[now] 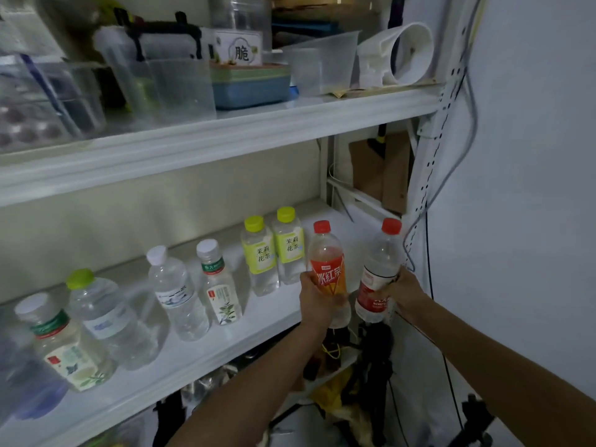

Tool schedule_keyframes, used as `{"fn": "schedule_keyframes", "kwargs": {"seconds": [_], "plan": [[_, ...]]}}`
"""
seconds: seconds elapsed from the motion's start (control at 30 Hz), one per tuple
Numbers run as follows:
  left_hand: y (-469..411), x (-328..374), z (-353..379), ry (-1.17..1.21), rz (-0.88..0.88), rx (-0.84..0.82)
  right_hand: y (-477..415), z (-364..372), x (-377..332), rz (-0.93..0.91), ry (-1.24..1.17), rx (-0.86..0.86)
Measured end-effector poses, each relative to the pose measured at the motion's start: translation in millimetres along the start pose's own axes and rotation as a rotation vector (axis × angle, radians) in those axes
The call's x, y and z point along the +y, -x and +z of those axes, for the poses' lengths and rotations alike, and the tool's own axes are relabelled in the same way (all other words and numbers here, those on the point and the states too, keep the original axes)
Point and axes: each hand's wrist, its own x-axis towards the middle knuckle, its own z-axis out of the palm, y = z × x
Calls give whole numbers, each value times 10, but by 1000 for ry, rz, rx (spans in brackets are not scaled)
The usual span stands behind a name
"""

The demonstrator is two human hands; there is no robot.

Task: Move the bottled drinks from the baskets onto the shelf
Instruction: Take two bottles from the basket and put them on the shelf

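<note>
**Head cam: two red-capped bottles held at the shelf's right end**

冰红茶 can be read on the orange label of the iced-tea bottle, which is gripped round its lower half by the left hand. A red-and-white label is worn by the water bottle, small print too blurry to read; it's wrapped by the right hand. Both are held roughly upright, side by side but apart, at the front edge of the white shelf, just right of two yellow-capped bottles marked 茉莉花茶. More clear bottles are lined up further left. How full any are can't be told. Up top, a card printed 脆 is propped among see-through tubs.
</note>
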Motion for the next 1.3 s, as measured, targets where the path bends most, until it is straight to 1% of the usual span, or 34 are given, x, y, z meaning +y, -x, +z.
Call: {"fn": "schedule_keyframes", "kwargs": {"seconds": [0.13, 0.3, 0.4, 0.53, 0.6, 0.73, 0.9, 1.0, 1.1, 1.2, 1.3], "plan": [[-441, 17, 261, 3, 69, 18, -481, -22, -77, 5, 103, 11], [-849, 46, 509, -15, 135, 97, -1035, -59, -147, 18, 278, -63], [-1024, 24, 565, -65, 159, 136, -1241, -102, -213, 57, 314, -125], [-1183, 39, 579, -95, 167, 215, -1451, -205, -368, 42, 303, -222], [-1224, 89, 597, -101, 164, 227, -1577, -232, -425, 11, 277, -226], [-1295, 141, 670, -103, 133, 235, -1776, -177, -466, 1, 146, -198], [-1322, 122, 714, -123, 140, 224, -1778, -144, -236, 25, 123, -240], [-1300, 59, 725, -144, 152, 250, -1785, -129, -215, -47, 159, -302], [-1245, -29, 720, -212, 167, 251, -1776, -138, -209, -154, 277, -341], [-1225, -171, 715, -245, 96, 240, -1800, -108, -95, -251, 389, -308], [-1243, -214, 721, -293, 2, 254, -1776, -65, -84, -327, 396, -274]]}}
